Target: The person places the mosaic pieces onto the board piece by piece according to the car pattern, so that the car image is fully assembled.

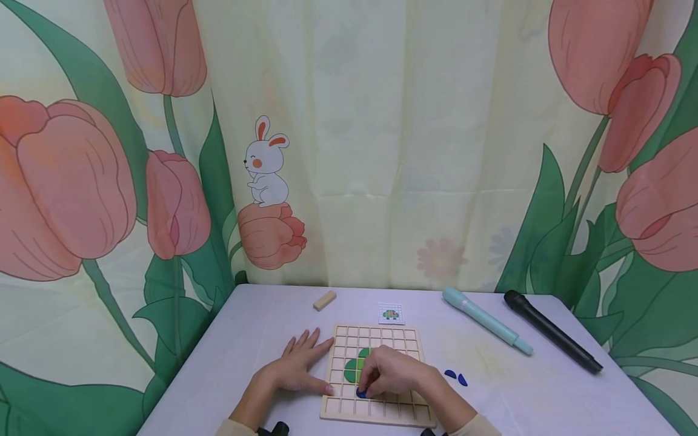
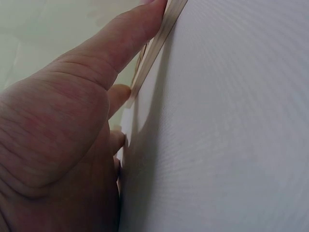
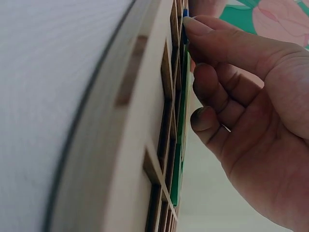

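Observation:
A wooden grid board (image 1: 376,419) lies on the white table. Green pieces (image 1: 351,371) sit in its cells, partly covered by my right hand (image 1: 396,370). That hand pinches a small blue piece (image 1: 362,393) between thumb and finger at the board's lower left cells; in the right wrist view the blue piece (image 3: 185,21) is at the fingertips against the grid. My left hand (image 1: 294,368) rests beside the board with fingers spread, thumb and index finger touching its left edge. In the left wrist view the thumb lies along the board's side (image 2: 157,46).
Two blue half-round pieces (image 1: 462,379) lie right of the board. Behind it are a small picture card (image 1: 391,313) and a wooden block (image 1: 325,300). A teal pen-shaped stick (image 1: 485,318) and a black one (image 1: 551,330) lie at the right. A tulip-print curtain (image 1: 360,151) hangs behind the table.

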